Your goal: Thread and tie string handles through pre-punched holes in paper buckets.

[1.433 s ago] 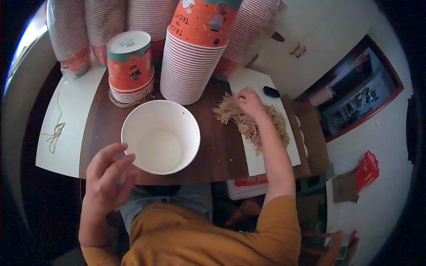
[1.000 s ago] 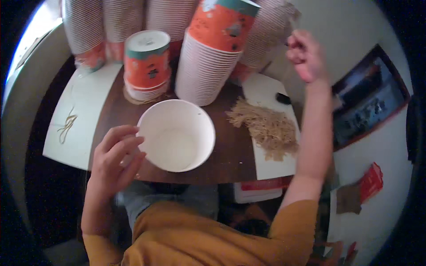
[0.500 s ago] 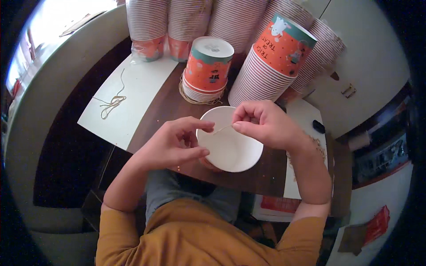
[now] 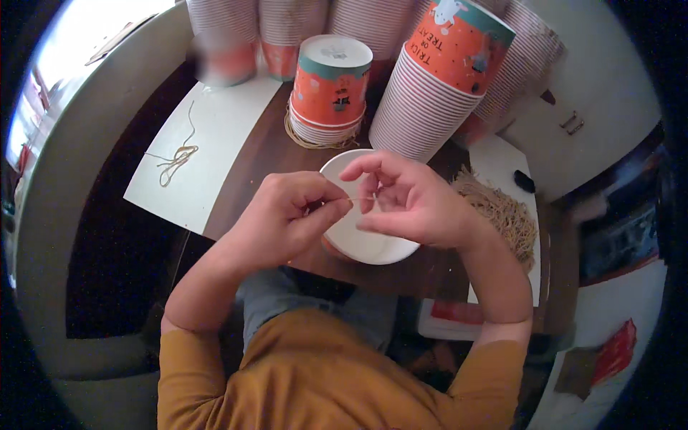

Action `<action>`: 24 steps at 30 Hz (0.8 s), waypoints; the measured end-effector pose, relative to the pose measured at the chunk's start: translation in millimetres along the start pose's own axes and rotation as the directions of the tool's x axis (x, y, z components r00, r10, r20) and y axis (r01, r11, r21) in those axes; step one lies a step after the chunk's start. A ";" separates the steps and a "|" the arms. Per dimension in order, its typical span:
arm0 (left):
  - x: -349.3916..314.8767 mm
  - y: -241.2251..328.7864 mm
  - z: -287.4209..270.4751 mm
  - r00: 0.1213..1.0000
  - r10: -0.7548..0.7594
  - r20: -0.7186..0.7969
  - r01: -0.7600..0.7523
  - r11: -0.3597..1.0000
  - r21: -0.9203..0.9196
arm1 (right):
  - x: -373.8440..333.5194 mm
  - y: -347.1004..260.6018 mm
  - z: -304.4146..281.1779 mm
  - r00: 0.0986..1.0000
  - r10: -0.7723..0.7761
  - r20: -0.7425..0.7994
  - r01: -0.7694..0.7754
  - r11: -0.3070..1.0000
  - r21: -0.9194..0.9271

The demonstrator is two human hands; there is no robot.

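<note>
A white-lined paper bucket (image 4: 380, 248) stands mouth up at the table's near edge, its orange outside showing at the lower left. Above its mouth, the thumb and index finger of my left hand (image 4: 287, 218) are closed on a thin tan string (image 4: 362, 198). That short piece stretches across toward my right hand (image 4: 419, 204), whose thumb and fingers are spread apart. Whether the string touches the right fingers I cannot tell. Both hands cover part of the bucket's rim.
Upside-down orange and green buckets (image 4: 333, 89) sit behind, with a tall nested stack (image 4: 423, 100) beside them and bagged stacks farther back. Tangled strings (image 4: 174, 163) lie on a white panel (image 4: 215, 132) at left. A string heap (image 4: 502, 218) and a black object (image 4: 524, 180) are at right.
My left finger and thumb have closed on the string. My right hand's pinch has opened, its fingers now spread. The view has shifted slightly, showing more of the string heap.
</note>
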State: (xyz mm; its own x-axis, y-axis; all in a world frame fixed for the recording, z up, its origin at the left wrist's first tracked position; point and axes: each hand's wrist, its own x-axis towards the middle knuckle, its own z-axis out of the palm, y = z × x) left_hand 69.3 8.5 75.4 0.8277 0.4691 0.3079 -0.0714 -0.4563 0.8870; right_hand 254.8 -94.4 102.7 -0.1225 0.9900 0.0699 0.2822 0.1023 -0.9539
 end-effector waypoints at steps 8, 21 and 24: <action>7.0 16.1 1.1 0.992 -0.121 0.038 0.126 0.980 -0.153 | -3.8 -1.1 4.3 0.854 -0.498 -0.150 0.339 0.752 -0.565; 1.9 -4.6 23.6 0.854 0.513 0.081 -0.421 0.592 0.688 | -16.7 18.6 -8.5 0.856 -0.500 -0.130 0.329 0.722 -0.609; -18.4 2.0 21.3 0.965 0.229 0.127 -0.262 0.858 0.442 | -28.7 13.3 -27.9 0.930 -0.357 -0.091 0.250 0.793 -0.555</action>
State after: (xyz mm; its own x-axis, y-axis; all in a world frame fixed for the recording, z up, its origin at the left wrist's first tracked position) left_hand 65.7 -17.1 64.1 0.8531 0.2519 0.4569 -0.0319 -0.8489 0.5276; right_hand 288.6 -118.8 96.1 -0.1277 0.8928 0.4320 0.7214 0.3825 -0.5773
